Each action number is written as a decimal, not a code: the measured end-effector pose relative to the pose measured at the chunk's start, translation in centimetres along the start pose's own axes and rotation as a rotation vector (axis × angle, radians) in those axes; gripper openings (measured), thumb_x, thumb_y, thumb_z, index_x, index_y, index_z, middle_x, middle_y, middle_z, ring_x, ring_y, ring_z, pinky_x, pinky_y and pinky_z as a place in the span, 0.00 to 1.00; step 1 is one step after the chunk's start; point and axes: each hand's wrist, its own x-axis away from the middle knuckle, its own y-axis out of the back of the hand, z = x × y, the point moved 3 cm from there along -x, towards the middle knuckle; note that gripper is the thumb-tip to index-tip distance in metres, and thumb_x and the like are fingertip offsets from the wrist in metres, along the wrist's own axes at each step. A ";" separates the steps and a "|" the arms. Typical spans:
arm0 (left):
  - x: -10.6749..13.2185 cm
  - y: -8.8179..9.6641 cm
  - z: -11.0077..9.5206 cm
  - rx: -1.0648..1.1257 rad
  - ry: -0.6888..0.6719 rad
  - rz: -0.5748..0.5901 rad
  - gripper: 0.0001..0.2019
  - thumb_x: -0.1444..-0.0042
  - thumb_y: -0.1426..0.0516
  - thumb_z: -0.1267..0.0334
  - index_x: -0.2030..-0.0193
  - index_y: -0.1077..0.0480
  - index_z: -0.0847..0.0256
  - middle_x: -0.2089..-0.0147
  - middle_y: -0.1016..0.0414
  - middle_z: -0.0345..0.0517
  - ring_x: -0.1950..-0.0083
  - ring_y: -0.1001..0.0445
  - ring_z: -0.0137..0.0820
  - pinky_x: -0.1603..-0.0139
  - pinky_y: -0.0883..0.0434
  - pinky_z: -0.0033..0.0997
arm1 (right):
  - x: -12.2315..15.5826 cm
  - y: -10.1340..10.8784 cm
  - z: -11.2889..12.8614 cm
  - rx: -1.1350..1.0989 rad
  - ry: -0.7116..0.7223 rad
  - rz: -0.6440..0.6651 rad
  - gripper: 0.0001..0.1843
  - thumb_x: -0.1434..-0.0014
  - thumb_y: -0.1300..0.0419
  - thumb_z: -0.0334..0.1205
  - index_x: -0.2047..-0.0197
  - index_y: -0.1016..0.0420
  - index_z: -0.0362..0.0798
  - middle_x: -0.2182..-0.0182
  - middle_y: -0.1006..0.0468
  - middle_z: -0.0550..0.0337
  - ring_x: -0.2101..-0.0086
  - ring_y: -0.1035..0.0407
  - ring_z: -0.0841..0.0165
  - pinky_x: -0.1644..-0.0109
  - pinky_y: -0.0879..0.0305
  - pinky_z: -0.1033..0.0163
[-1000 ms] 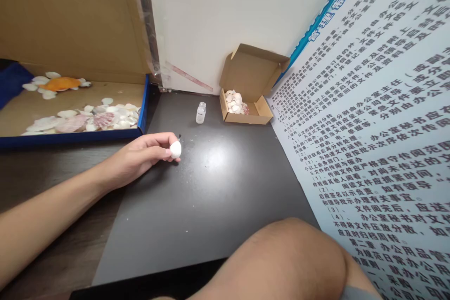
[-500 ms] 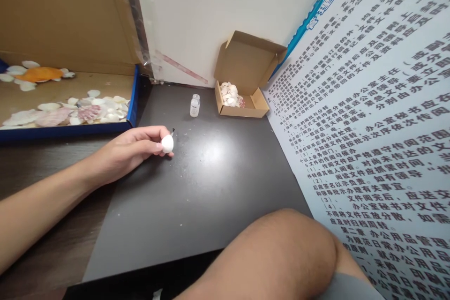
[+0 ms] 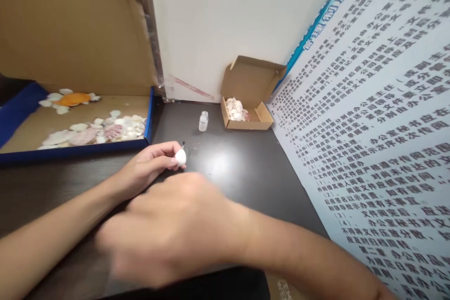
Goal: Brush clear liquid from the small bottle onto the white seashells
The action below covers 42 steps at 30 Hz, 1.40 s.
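Observation:
A small white shell (image 3: 180, 157) is pinched between the thumb and fingers of my left hand (image 3: 147, 167), just over the dark table. The dark tip of a thin stick, perhaps a small brush (image 3: 183, 145), shows just beyond the shell; its hold is hidden. Close to the camera, my right hand (image 3: 179, 227) is smeared by motion, knuckles up, and its fingers cannot be made out. Past the left hand stands a small uncapped clear glass bottle (image 3: 203, 123) with whitish contents.
A blue-edged cardboard box (image 3: 151, 115) at the left holds several shells (image 3: 98, 131) and an orange piece ringed by white shells (image 3: 73, 99). An opened small carton (image 3: 248, 125) with shells stands at the back right. A printed poster (image 3: 369, 126) covers the right wall.
My right hand has swung in to the left across the foreground, where before only the arm was visible. The camera view has shifted; my left hand still holds the shell.

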 end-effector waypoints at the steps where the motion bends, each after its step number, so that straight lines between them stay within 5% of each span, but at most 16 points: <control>1: 0.0 -0.2 -0.1 0.019 0.004 0.005 0.08 0.50 0.37 0.60 0.70 0.30 0.61 0.73 0.31 0.39 0.71 0.35 0.27 0.69 0.38 0.24 | 0.5 0.2 -1.5 0.025 -0.030 -0.082 0.16 0.36 0.48 0.43 0.74 0.30 0.50 0.77 0.28 0.66 0.75 0.35 0.74 0.71 0.41 0.65; 5: 0.1 -0.2 -0.6 0.015 -0.149 -0.036 0.07 0.50 0.37 0.62 0.70 0.30 0.63 0.72 0.32 0.40 0.69 0.37 0.27 0.64 0.37 0.26 | 3.2 0.1 -7.8 -0.044 -0.401 -0.306 0.17 0.38 0.49 0.39 0.78 0.43 0.48 0.82 0.37 0.66 0.80 0.44 0.76 0.73 0.47 0.66; 9: 0.4 0.2 -0.4 0.037 -0.177 -0.064 0.07 0.47 0.38 0.61 0.67 0.29 0.62 0.70 0.31 0.41 0.66 0.35 0.28 0.59 0.35 0.28 | 4.4 -1.1 -10.2 -0.223 -0.606 -0.240 0.07 0.41 0.43 0.41 0.67 0.36 0.48 0.75 0.31 0.66 0.77 0.40 0.76 0.71 0.44 0.68; 14: 0.8 -0.2 -0.2 0.069 -0.181 0.013 0.07 0.47 0.39 0.61 0.67 0.29 0.62 0.71 0.32 0.41 0.66 0.36 0.28 0.58 0.35 0.28 | 4.0 -2.1 -9.4 -0.287 -0.559 -0.148 0.15 0.42 0.40 0.42 0.52 0.34 0.50 0.57 0.26 0.60 0.73 0.34 0.75 0.66 0.38 0.67; 25: 1.3 -1.4 -0.3 0.036 -0.182 0.161 0.07 0.45 0.40 0.61 0.66 0.30 0.62 0.68 0.31 0.41 0.67 0.40 0.26 0.65 0.41 0.25 | 4.1 -2.5 -9.1 -0.290 -0.569 -0.147 0.07 0.44 0.39 0.36 0.61 0.31 0.49 0.67 0.23 0.64 0.72 0.32 0.74 0.67 0.41 0.68; 29: 1.0 -1.0 -0.5 -0.064 -0.181 0.104 0.06 0.43 0.42 0.62 0.65 0.30 0.63 0.66 0.30 0.42 0.66 0.38 0.25 0.62 0.39 0.26 | 4.2 -2.1 -9.7 -0.232 -0.637 -0.206 0.07 0.44 0.39 0.37 0.60 0.29 0.48 0.68 0.23 0.64 0.74 0.33 0.73 0.67 0.40 0.67; 35: -0.2 0.0 0.3 -0.110 -0.099 -0.067 0.07 0.42 0.44 0.61 0.66 0.36 0.61 0.74 0.38 0.34 0.73 0.38 0.24 0.65 0.36 0.27 | 5.1 -1.0 -9.8 -0.460 -0.541 -0.608 0.09 0.36 0.47 0.38 0.54 0.32 0.48 0.68 0.29 0.62 0.75 0.36 0.75 0.68 0.37 0.67; 42: -0.5 0.4 0.3 -0.062 -0.041 -0.127 0.05 0.47 0.45 0.63 0.68 0.39 0.61 0.77 0.41 0.33 0.77 0.39 0.22 0.73 0.38 0.24 | 4.8 -2.0 -9.4 -0.519 -0.541 -0.519 0.07 0.36 0.45 0.39 0.57 0.30 0.47 0.75 0.34 0.65 0.77 0.40 0.75 0.72 0.41 0.68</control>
